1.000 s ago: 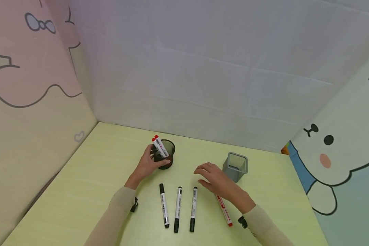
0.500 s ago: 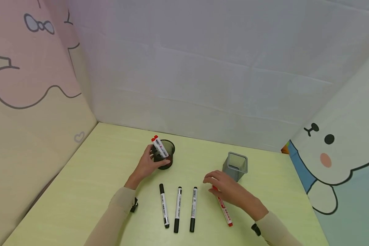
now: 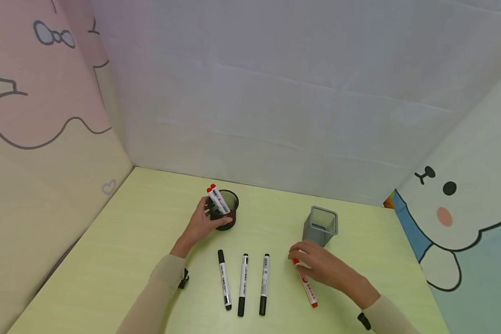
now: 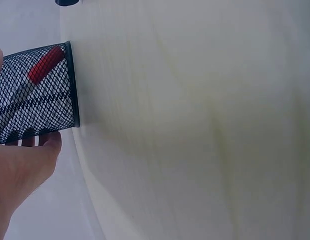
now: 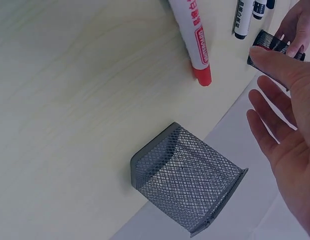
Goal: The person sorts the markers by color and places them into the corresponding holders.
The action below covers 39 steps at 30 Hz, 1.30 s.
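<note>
On the left, my left hand [image 3: 198, 228] grips a round black mesh pen cup [image 3: 233, 217], thumb at its front and fingers behind. Two red-capped whiteboard markers [image 3: 220, 202] lean inside the cup; in the left wrist view a red end shows through the mesh [image 4: 39, 95]. My right hand [image 3: 320, 263] hovers over the upper end of a red whiteboard marker [image 3: 308, 291] lying on the table. In the right wrist view, a gap separates the thumb from the extended fingers [image 5: 267, 112], and the red-capped marker [image 5: 197, 42] lies apart from them.
Three black-capped markers [image 3: 243, 284] lie side by side between the hands. A grey square mesh holder [image 3: 315, 235] stands just beyond my right hand. Pale cloth walls [image 3: 250, 102] bound the table [image 3: 121, 246] at the back and sides.
My right hand has moved right and toward me, from beside the grey holder to over the red marker's upper end. The left hand has kept its grip on the pen cup.
</note>
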### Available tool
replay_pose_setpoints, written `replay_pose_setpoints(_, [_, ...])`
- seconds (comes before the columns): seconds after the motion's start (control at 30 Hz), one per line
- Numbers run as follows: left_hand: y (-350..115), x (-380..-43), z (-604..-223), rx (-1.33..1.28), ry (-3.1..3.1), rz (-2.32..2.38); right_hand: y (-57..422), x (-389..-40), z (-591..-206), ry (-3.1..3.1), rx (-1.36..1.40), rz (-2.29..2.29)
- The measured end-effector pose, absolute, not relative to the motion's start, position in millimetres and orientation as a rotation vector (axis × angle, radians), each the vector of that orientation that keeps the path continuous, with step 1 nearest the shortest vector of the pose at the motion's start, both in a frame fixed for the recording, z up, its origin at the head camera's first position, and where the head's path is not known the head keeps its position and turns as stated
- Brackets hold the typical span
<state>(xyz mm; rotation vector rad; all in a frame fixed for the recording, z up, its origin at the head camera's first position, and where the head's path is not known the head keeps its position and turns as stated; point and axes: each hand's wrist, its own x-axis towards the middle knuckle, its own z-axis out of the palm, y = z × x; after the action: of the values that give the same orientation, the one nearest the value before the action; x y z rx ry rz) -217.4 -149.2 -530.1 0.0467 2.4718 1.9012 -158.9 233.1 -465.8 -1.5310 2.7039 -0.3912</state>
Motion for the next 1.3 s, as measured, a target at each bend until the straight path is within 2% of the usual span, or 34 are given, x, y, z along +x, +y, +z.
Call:
replay_pose_setpoints(0.43, [-148.7,-217.9,-532.0,0.058,2.471,1.917,253.4,-147.1,-469.3,2.603,-1.337,-0.281])
replay_pose_setpoints(0.67, [-148.8,-217.7,-530.6,0.048,2.472,1.909,257.8,-143.7,-481.2,2.59,-1.521,-0.293])
replay_pose_setpoints(1.3, [-148.0,-217.9,-530.1,0.061,2.469,1.919,249.3,-146.1,-490.3,2.608,-1.694,-0.114])
